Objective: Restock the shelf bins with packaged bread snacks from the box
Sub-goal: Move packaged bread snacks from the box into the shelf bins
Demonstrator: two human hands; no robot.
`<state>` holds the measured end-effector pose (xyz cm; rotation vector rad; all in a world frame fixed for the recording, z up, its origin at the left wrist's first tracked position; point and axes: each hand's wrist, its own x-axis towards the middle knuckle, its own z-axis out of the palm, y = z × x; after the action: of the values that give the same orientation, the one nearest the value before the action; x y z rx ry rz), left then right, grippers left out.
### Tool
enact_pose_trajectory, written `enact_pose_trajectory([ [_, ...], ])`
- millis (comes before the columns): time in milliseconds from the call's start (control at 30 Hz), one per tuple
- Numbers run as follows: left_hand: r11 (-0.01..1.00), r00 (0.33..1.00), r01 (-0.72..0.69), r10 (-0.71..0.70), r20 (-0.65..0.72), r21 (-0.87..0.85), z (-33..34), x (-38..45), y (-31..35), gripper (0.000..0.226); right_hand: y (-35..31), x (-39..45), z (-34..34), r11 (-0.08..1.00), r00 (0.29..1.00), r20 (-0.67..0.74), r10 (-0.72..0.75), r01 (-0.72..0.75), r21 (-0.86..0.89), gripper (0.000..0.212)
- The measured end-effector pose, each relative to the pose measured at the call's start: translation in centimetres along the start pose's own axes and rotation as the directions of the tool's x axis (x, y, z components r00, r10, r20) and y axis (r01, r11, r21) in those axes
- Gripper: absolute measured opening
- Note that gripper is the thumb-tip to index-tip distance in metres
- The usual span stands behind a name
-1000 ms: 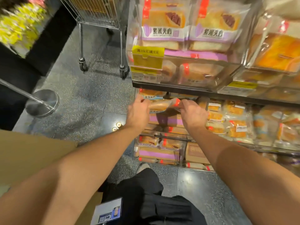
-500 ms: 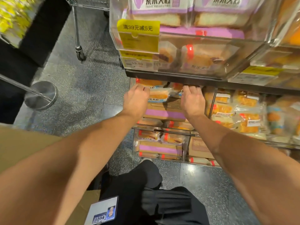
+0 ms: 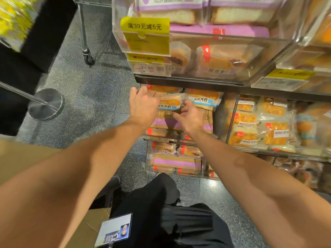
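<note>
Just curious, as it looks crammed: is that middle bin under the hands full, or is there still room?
Nearly full. The middle bin holds stacked purple-striped packs, with blue-label packets on top, right under the shelf above.

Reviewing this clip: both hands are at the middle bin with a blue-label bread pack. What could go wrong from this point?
1. The bread pack sits at the bin's front edge, on top of the stock; the left hand seems to steady it while the right hand looks loose, so it may slide out onto the floor.
2. The shelf above hangs low over the hands; pushing the pack deeper could squash it.
</note>
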<state>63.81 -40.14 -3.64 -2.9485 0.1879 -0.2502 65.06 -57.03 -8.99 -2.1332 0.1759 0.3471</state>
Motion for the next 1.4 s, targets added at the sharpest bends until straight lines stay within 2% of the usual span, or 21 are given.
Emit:
enact_pose_trajectory([
  [167, 0.999, 0.985, -0.009, 0.000, -0.172, -0.048, 1.5, -1.4, -0.7, 0.034, -1.6, 1.2, 1.3, 0.994, 0.989, -0.149, 0.015, -0.031, -0.102, 0.030],
  [267, 0.986, 0.974, -0.084, 0.051, -0.220, -0.143, 1.2, -2.8, 0.0, 0.027, -2.1, 1.9, 1.8, 0.990, 0.978, -0.200, 0.054, -0.078, -0.118, 0.030],
  [333, 0.975, 0.996, -0.083, 0.072, -0.058, -0.206, 0.7, -3.1, 0.6, 0.020, -2.1, 2.2, 2.0, 0.988, 0.974, -0.220, 0.052, -0.082, -0.128, 0.030],
  [400, 0.961, 0.982, 0.024, 0.029, 0.186, -0.275, 0.3, -2.5, 1.2, 0.028, -2.2, 2.6, 1.9, 0.990, 0.974, -0.221, 0.050, -0.077, -0.115, 0.031],
  [467, 0.944, 0.958, 0.103, -0.010, 0.286, -0.314, 0.3, -1.6, 1.5, 0.039, -2.1, 2.9, 1.6, 0.993, 0.981, -0.192, 0.025, -0.047, -0.108, 0.030],
  [567, 0.935, 0.943, 0.151, -0.039, 0.329, -0.321, -0.1, -0.4, 2.2, 0.047, -1.8, 3.0, 0.1, 0.987, 0.993, -0.117, -0.031, 0.011, -0.163, 0.029],
  [633, 0.938, 0.934, 0.166, -0.050, 0.354, -0.305, -0.3, 0.0, 2.4, 0.047, -1.4, 2.8, -1.4, 0.951, 0.994, -0.065, -0.084, 0.060, -0.304, 0.026],
  [767, 0.921, 0.917, 0.219, -0.082, 0.389, -0.321, -0.6, 0.0, 2.4, 0.042, -0.3, 2.1, -3.9, 0.753, 0.989, 0.020, -0.147, 0.125, -0.646, 0.032],
  [867, 0.909, 0.914, 0.230, -0.080, 0.398, -0.347, -1.1, -0.1, 2.4, 0.041, 0.4, 2.1, -4.3, 0.645, 0.959, 0.141, -0.244, 0.269, -0.715, 0.035],
  [933, 0.900, 0.912, 0.243, -0.085, 0.401, -0.362, -1.3, -0.2, 2.4, 0.040, 0.4, 2.3, -4.5, 0.588, 0.945, 0.204, -0.257, 0.320, -0.743, 0.038],
  [1033, 0.881, 0.908, 0.277, -0.110, 0.403, -0.384, -1.5, 0.0, 2.3, 0.041, 0.1, 2.9, -4.9, 0.588, 0.936, 0.253, -0.244, 0.351, -0.729, 0.037],
  [1167, 0.878, 0.909, 0.285, -0.119, 0.400, -0.386, -1.6, 0.2, 2.4, 0.041, -0.4, 2.0, -5.4, 0.632, 0.934, 0.251, -0.255, 0.357, -0.687, 0.033],
  [1267, 0.883, 0.917, 0.264, -0.106, 0.384, -0.387, -1.6, 0.1, 2.8, 0.040, -0.4, 0.9, -5.6, 0.611, 0.943, 0.241, -0.228, 0.331, -0.719, 0.029],
  [1400, 0.870, 0.924, 0.274, -0.121, 0.362, -0.410, -1.4, 0.1, 3.2, 0.038, -0.3, 0.1, -6.9, 0.574, 0.980, 0.076, -0.185, 0.171, -0.801, 0.030],
])
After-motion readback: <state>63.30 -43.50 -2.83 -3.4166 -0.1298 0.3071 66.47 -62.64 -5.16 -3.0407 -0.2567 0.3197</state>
